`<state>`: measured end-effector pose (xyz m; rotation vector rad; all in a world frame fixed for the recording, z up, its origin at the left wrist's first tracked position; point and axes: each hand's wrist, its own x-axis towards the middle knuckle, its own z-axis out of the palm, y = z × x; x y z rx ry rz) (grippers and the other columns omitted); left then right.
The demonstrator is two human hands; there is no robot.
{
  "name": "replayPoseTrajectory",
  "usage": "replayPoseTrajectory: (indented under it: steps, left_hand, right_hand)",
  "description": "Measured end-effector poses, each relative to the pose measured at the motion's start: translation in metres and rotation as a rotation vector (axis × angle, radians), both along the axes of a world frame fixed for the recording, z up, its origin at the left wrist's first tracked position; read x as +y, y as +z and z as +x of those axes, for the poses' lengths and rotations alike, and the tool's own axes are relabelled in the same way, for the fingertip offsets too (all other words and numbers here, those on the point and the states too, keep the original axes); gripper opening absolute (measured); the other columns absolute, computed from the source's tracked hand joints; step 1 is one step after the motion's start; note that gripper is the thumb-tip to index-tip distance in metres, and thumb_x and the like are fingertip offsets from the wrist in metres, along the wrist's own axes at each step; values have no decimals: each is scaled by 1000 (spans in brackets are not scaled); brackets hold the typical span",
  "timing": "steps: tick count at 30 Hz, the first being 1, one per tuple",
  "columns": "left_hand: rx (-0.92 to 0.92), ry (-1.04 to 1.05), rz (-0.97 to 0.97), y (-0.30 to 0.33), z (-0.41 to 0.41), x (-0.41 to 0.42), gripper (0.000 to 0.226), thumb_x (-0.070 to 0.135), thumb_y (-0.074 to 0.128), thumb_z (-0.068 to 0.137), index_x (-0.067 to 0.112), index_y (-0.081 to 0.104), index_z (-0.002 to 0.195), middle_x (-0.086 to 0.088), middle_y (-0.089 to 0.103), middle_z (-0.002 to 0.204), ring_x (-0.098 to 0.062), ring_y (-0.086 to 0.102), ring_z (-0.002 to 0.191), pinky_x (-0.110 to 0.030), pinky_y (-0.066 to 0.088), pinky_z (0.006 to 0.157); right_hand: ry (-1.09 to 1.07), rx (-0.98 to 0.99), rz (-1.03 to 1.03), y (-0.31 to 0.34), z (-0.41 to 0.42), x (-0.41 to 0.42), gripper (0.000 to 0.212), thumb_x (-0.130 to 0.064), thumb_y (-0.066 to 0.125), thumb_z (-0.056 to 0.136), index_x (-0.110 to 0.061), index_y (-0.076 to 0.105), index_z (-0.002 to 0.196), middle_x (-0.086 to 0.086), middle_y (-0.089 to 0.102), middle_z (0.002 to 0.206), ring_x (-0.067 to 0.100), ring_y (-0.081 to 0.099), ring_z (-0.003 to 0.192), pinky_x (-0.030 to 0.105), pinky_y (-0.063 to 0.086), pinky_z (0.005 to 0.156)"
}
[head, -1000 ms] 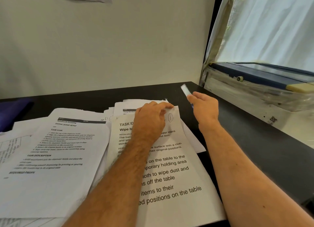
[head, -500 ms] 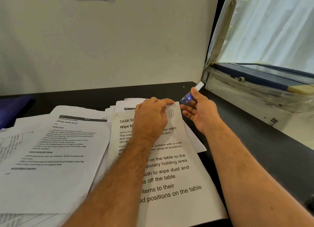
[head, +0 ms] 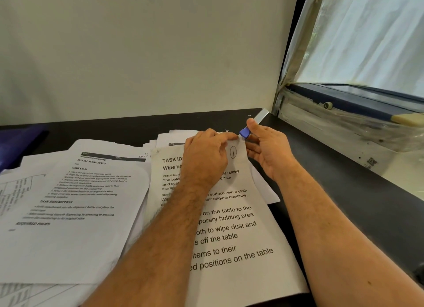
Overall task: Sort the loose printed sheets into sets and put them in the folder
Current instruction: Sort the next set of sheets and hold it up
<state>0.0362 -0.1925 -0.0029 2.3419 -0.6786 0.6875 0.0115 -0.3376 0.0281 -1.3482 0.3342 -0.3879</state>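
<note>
Above desk [head: 344,192], right hand [head: 268,150] brought stapler [head: 246,131] to sheet [head: 238,152]

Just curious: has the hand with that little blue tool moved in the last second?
Yes. The right hand brought the blue tool down and leftward to the sheet's top corner, against the desk's back edge.

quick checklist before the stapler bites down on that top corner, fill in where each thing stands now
1. Stapler at the top right corner of the sheet: ok, its blue tip meets the corner.
2. Right hand grips the stapler: ok.
3. Left hand holds the corner: ok, fingertips pinch it by the circled number.
4. Fingers out of the stapler's mouth: cannot tell, left fingertips sit very close.
5. Pages underneath squared up: cannot tell, hand covers the edges.
6. Other sheets kept separate: ok, they lie to the left.
</note>
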Motion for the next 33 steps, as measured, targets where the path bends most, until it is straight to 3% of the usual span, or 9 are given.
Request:
replayPoseTrajectory:
  steps: [14, 20, 27, 33]
  left_hand:
    - [33, 10, 25, 2, -1, 0, 35, 27, 45, 104, 35, 59, 135, 9, 48, 98, -10, 45, 97, -35, 36, 103]
    - [34, 8, 19, 1, 0, 0, 35, 28, 46, 104, 37, 59, 135, 7, 52, 99, -10, 46, 96, -37, 36, 104]
    - [24, 9, 26, 1, 1, -1, 35, 28, 46, 104, 38, 59, 135, 9, 48, 98, -8, 41, 95, -33, 34, 101]
    - [14, 15, 22, 0, 2, -1, 36, 26, 45, 104, 35, 60, 135, 8, 46, 96, -9, 40, 94, -36, 35, 103]
  right_hand:
    - [36, 8, -20, 3, -5, -3, 22, -31, 73, 87, -12, 66, 94, 13, 75, 94, 25, 76, 80, 34, 61, 71]
    - [-13, 38, 44, 5, -7, -9, 33, -37, 70, 88, -8, 68, 106, 13, 74, 94, 24, 75, 77, 32, 61, 68]
    - [-19, 44, -29, 0, -3, -4, 28, -41, 69, 87, -13, 66, 93, 11, 73, 92, 20, 73, 73, 27, 58, 57]
    - [-10, 5, -181, 0, -3, -3, 22, -42, 70, 83, -21, 63, 88, 9, 73, 94, 23, 74, 81, 36, 62, 72]
